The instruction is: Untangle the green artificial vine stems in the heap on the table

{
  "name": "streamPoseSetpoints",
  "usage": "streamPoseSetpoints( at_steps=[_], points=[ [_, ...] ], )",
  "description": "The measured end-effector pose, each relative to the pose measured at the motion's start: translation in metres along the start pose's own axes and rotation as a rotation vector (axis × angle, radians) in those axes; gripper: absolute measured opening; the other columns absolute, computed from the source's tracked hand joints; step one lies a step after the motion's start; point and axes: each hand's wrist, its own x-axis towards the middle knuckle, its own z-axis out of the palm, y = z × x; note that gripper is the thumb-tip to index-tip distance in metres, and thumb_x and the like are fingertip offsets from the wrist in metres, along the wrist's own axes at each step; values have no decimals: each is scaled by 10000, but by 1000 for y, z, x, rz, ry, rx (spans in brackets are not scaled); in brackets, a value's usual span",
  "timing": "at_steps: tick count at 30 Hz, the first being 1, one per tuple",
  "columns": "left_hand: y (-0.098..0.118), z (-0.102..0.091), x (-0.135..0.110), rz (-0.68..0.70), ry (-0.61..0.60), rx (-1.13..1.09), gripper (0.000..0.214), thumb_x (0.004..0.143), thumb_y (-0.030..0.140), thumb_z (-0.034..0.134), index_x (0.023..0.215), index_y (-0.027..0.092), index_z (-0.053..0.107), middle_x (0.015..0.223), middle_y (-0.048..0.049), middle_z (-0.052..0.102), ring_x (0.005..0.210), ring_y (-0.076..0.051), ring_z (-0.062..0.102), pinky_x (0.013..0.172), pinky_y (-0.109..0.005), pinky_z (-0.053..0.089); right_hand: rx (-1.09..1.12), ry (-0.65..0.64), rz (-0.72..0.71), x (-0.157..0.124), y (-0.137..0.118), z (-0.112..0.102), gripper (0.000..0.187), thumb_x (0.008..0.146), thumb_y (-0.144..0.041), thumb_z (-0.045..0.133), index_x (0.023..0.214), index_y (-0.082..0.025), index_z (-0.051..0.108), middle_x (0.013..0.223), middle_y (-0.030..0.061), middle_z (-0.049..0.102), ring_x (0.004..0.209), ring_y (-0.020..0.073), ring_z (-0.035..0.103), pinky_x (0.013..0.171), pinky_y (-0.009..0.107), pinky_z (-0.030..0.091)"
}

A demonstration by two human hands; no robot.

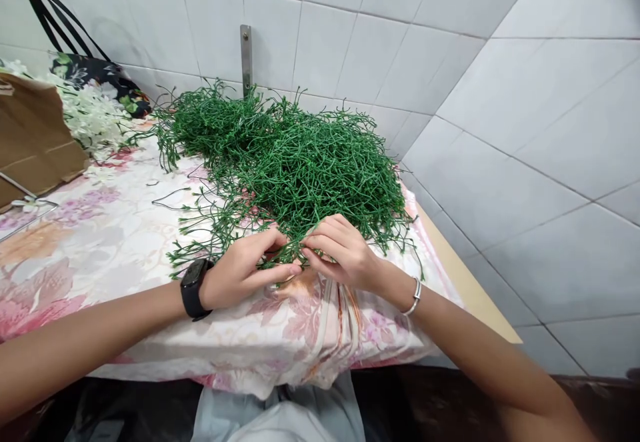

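A big tangled heap of thin green artificial flower stems (330, 169) lies on the table in front of me. At its near edge, my left hand (247, 265), with a black watch on the wrist, is closed around some stems, thumb pointing right. Close beside it, my right hand (343, 252) pinches the same small bunch of stems between thumb and fingers. More stems (210, 222) fan out loosely to the left, near my left wrist. Below my right hand, a bundle of pale and orange strands (343, 315) hangs over the table's front edge.
A floral tablecloth (125, 242) covers the table. White artificial flowers (97, 115), a brown paper bag or box (37, 135) and a black floral bag (95, 75) stand at the left. Tiled walls (330, 42) close off the back and right. A metal bracket (246, 59) is on the back wall.
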Motion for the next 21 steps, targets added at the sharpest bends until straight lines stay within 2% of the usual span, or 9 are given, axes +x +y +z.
streamPoseSetpoints(
  at_steps=[4, 10, 17, 21],
  points=[
    [1, 1, 2, 39, 40, 100, 179, 840, 320, 430, 762, 159, 412, 671, 22, 413, 613, -85, 396, 572, -204, 324, -72, -18, -13, 2, -4, -1, 61, 754, -162, 498, 699, -142, 517, 659, 13, 513, 643, 98, 400, 643, 260, 356],
    [4, 2, 0, 32, 5, 195, 223, 854, 253, 372, 649, 165, 372, 550, 48, 330, 491, -70, 303, 492, -209, 238, -269, -23, 6, 4, -10, 4, 200, 763, -164, 436, 565, -160, 468, 556, -3, 396, 604, 112, 339, 616, 273, 313],
    [5, 4, 2, 47, 61, 245, 244, 855, 236, 359, 622, 164, 364, 530, 48, 337, 468, -67, 306, 476, -202, 231, -420, 7, 93, 9, -21, 12, 249, 773, -193, 410, 528, -171, 441, 539, 5, 354, 597, 132, 298, 591, 294, 249],
    [6, 6, 3, 5, 89, 281, 253, 856, 242, 357, 614, 166, 355, 530, 45, 354, 466, -69, 325, 477, -203, 239, -487, -39, 167, 14, -27, 14, 245, 782, -197, 381, 553, -165, 464, 542, 21, 376, 600, 146, 296, 591, 304, 233]
  ],
)
